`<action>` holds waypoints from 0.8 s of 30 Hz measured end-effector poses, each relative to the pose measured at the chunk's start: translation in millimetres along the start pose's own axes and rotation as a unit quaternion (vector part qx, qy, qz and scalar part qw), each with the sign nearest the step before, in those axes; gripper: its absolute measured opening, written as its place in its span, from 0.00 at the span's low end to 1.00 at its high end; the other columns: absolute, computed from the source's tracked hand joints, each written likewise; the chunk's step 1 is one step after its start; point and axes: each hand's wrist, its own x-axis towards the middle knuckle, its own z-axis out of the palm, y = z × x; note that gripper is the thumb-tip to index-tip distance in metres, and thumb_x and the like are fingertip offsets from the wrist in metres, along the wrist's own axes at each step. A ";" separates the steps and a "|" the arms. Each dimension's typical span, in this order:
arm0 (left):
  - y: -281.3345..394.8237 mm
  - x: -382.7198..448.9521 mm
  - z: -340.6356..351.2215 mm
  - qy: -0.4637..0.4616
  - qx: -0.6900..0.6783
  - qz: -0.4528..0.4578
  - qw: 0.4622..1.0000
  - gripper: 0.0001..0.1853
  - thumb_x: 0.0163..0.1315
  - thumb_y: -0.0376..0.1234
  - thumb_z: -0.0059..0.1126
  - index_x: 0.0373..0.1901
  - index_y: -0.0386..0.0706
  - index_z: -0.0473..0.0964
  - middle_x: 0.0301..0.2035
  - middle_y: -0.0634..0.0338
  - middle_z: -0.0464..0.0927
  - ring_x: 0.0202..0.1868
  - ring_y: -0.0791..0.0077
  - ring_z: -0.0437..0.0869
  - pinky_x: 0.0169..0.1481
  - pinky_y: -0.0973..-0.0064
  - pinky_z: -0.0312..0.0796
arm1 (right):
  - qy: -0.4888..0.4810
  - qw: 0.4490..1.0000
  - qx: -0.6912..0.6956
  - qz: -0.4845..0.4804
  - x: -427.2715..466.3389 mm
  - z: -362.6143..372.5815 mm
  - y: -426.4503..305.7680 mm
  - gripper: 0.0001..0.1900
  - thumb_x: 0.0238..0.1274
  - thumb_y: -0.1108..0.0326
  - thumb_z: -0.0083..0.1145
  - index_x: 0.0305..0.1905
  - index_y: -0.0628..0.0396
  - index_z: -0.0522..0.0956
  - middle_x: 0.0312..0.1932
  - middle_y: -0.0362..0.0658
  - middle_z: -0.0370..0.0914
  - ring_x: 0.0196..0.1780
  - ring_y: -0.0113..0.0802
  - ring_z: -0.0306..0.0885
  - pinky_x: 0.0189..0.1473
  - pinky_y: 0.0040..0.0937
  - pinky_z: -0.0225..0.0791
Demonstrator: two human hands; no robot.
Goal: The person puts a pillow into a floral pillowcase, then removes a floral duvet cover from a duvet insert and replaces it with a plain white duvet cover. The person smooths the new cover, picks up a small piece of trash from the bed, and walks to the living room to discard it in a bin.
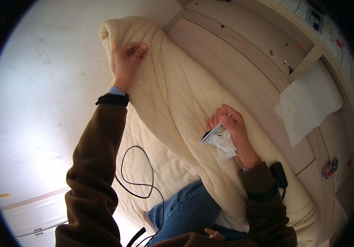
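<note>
A thick cream blanket (183,102) is spread before me, bunched and folded at its far end. Over that far end is my left hand (132,58), blurred, its fingers curled towards the thumb. Whether anything small sits between those fingertips, I cannot tell. My right hand (234,129) is closed around a crumpled white tissue (224,143) and a thin flat piece (211,133), perhaps a card or folded paper, with a pale edge and a dark face. Both jut out below the thumb, above the blanket's right part.
A thin black cable (152,173) loops across the blanket beside my legs in blue jeans (184,207). Marked white wall (41,92) borders the left side. To the right are wooden panels (226,58), a white sheet or cloth (312,98) and a small colourful round object (329,169).
</note>
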 end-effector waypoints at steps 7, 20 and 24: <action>-4.6 -9.0 13.2 -0.069 0.247 0.049 0.965 0.12 0.54 0.30 0.60 0.41 0.37 0.78 0.29 0.54 0.81 0.32 0.73 0.81 0.40 0.76 0.72 | -0.005 1.000 -0.024 -0.006 -2.4 -0.9 2.1 0.18 0.58 0.56 0.58 0.26 0.55 0.65 0.21 0.38 0.62 0.27 0.27 0.62 0.32 0.28 0.61; 9.0 11.1 3.1 0.000 0.207 0.047 0.977 0.09 0.57 0.32 0.58 0.35 0.36 0.80 0.28 0.60 0.81 0.31 0.75 0.79 0.39 0.77 0.71 | -0.008 0.999 -0.032 -0.001 -4.7 0.6 1.1 0.16 0.59 0.58 0.57 0.26 0.55 0.64 0.22 0.38 0.62 0.27 0.28 0.62 0.33 0.29 0.61; 55.5 25.5 -15.8 0.047 0.047 0.066 0.996 0.13 0.59 0.36 0.60 0.41 0.37 0.79 0.35 0.61 0.80 0.37 0.80 0.78 0.44 0.81 0.71 | -0.011 0.999 -0.038 0.014 -7.8 -2.3 3.0 0.16 0.58 0.59 0.58 0.26 0.55 0.64 0.22 0.38 0.62 0.28 0.28 0.63 0.35 0.30 0.62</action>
